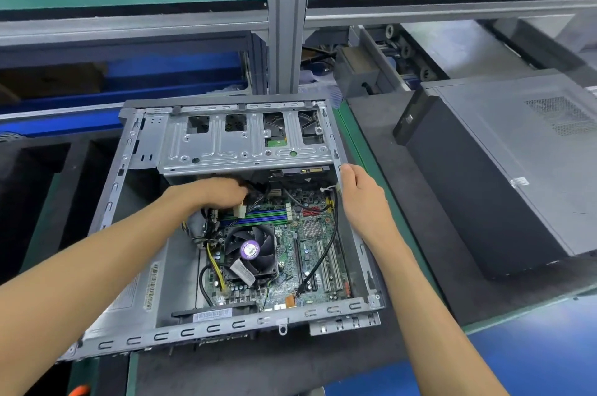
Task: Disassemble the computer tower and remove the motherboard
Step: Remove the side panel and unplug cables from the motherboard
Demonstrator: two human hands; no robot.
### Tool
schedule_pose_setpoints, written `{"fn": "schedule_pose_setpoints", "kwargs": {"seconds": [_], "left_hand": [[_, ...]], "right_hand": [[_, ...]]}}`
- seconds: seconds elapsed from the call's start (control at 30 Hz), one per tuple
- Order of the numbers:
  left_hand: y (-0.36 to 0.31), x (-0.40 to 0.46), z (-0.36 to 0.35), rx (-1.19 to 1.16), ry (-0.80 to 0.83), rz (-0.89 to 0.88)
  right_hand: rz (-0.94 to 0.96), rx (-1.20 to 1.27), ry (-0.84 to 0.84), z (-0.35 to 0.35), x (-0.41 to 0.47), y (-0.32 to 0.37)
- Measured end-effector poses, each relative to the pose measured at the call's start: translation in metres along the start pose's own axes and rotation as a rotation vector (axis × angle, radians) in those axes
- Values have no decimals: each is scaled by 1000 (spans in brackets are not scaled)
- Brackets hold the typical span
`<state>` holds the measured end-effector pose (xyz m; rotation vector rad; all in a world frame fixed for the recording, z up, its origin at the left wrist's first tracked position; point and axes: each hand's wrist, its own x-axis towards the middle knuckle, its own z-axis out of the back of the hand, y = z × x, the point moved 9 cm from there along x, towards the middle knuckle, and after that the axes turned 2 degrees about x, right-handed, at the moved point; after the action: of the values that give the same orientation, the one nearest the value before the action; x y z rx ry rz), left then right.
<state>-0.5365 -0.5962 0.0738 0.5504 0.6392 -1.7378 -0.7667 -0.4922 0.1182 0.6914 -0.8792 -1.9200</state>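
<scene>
Head cam: tower [226, 234] on its side on the worktop [387, 266], side panel off, mobo [310, 250] still bolted in.

Left hand [223, 193] is down by the RAM under the drive cage [245, 140], fingers curled round a cable/plug afaict, prob unplugging. Right hand [361, 198] lies relaxed on the chassis edge, grasping nothing, I'd guess to steady it. Barcode stickers + purple fan label [250, 248], txt too small to read. 2nd closed PC [504, 169] beside it.
</scene>
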Motion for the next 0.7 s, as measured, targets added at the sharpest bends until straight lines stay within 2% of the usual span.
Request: {"fn": "schedule_pose_setpoints", "kwargs": {"seconds": [0.17,0.3,0.43,0.5,0.63,0.7], "left_hand": [[9,8,1,-239,-26,27],[14,10,10,-85,-135,57],[8,15,-1,30,-67,70],[-10,12,-7,86,-68,-38],[-66,-7,-18,-80,3,-438],[-77,-11,-20,-88,-10,-525]], "right_hand": [[3,4,-5,0,0,-2],[-6,11,8,-1,1,-4],[-14,10,4,-1,2,-4],[-9,7,-1,-1,2,-4],[-9,4,-5,-1,3,-4],[-15,-1,-3,-1,3,-4]]}}
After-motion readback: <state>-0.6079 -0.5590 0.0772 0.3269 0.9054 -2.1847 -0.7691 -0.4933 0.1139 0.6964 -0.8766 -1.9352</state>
